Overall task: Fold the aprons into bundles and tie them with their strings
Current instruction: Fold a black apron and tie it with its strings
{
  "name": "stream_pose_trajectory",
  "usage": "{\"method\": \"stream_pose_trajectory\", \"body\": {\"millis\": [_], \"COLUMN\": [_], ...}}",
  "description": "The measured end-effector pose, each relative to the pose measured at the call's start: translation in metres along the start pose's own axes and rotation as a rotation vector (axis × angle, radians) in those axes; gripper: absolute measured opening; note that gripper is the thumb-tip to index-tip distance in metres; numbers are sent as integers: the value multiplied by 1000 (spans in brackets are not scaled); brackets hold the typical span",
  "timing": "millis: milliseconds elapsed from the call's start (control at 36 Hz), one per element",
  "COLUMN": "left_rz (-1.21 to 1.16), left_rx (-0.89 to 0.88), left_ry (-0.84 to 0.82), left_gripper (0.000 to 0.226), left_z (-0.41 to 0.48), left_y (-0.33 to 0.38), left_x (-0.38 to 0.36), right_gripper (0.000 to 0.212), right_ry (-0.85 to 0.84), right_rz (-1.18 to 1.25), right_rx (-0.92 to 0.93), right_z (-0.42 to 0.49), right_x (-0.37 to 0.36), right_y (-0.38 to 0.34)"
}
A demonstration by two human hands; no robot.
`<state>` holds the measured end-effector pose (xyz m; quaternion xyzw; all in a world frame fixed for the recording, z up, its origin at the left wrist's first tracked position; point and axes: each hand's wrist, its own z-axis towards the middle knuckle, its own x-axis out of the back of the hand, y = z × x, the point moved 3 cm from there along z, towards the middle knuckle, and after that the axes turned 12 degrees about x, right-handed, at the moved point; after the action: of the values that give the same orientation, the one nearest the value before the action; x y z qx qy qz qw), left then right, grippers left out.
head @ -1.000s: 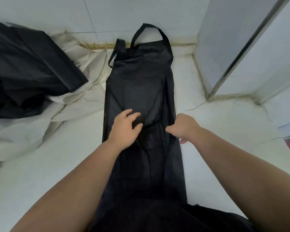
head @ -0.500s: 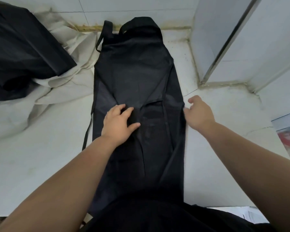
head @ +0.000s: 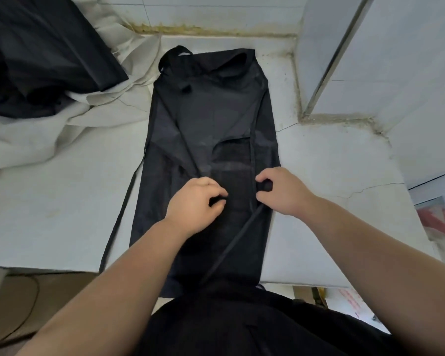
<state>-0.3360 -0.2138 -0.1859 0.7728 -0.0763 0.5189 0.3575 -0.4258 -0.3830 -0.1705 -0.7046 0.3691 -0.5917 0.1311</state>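
Observation:
A black apron lies folded lengthwise into a long strip on the white counter, neck loop at the far end, near end hanging over the counter edge. My left hand sits on the apron's middle with fingers curled, pinching black fabric or a string. My right hand is beside it, fingers curled round a black string that runs diagonally down toward me. Another string trails off the apron's left side along the counter.
A heap of black aprons lies on crumpled white cloth at the far left. Tiled walls stand behind, and a wall corner with a metal strip juts in at the right. The counter edge runs close to me.
The view tilted down and the apron now lies wholly on the counter. My left hand went from flat to pinching. My right hand came in from the right edge and took hold of a string.

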Motion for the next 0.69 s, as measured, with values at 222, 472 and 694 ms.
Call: {"method": "stream_pose_trajectory", "body": {"millis": [222,472,694], "left_rz": [191,252,274], "left_rx": [19,0,-99], "left_ry": [-99,-191,-210], "left_gripper": [55,61,57], "left_z": [-30,-33,-48], "left_y": [4,4,-5], "left_x": [-15,-13,-5], "right_gripper": [15,20,48], "right_ry": [-118,-335,-140], "right_rz": [-35,-246,-486], "right_rx": [-72,-255,-311], "right_z": [-31,-77,-118], "right_x": [-7,-1,-20], "right_y": [-6,3,-18]}}
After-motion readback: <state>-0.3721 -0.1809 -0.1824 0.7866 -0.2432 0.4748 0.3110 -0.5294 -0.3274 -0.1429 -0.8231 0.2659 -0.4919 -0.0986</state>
